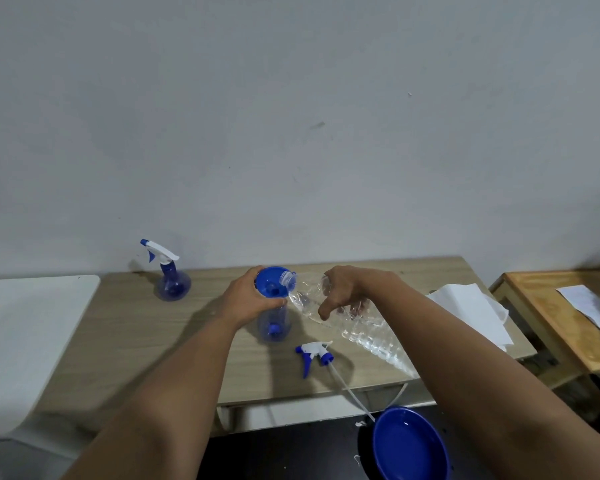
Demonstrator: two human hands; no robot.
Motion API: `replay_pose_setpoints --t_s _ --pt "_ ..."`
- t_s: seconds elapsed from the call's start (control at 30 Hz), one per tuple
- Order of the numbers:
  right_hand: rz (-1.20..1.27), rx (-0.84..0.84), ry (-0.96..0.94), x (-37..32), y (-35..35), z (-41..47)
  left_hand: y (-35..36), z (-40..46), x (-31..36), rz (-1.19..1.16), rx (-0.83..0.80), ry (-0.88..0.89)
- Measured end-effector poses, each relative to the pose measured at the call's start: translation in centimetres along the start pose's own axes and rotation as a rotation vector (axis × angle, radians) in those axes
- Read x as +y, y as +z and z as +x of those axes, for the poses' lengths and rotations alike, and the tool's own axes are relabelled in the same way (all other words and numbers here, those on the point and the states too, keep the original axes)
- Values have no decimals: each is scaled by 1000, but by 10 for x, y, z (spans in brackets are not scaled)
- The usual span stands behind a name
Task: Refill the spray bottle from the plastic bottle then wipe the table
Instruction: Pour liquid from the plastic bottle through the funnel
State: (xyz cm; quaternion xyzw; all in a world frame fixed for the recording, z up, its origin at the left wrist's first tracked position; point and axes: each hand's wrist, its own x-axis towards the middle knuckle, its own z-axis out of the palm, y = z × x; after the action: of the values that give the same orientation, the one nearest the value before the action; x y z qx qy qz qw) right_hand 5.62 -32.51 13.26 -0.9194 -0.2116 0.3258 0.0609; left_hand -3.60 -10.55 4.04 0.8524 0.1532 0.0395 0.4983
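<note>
Head view looks down past two forearms: nearest, below the bench edge, sits a blue bowl [409, 445]. On the bench [153, 341] lies the detached trigger head [314, 355], its tube trailing toward the bowl. Beyond it, the left hand [253, 299] is wrapped around a blue funnel [272, 282] seated in the neck of the open spray bottle [273, 327]. The right hand [343, 292] is closed on the clear plastic bottle [347, 323], whose long axis slants from lower right up to its mouth at the funnel's rim. Pouring, I judge, depends on that mouth staying over the funnel. White cloth [471, 310] waits to the right; a second spray bottle [172, 275] stands by the wall.
</note>
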Motion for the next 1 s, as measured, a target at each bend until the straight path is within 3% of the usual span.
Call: replay_pose_setpoints --t_s 1.0 --pt "-57 -52 26 -4 -8 1 -1 -2 5 51 3 13"
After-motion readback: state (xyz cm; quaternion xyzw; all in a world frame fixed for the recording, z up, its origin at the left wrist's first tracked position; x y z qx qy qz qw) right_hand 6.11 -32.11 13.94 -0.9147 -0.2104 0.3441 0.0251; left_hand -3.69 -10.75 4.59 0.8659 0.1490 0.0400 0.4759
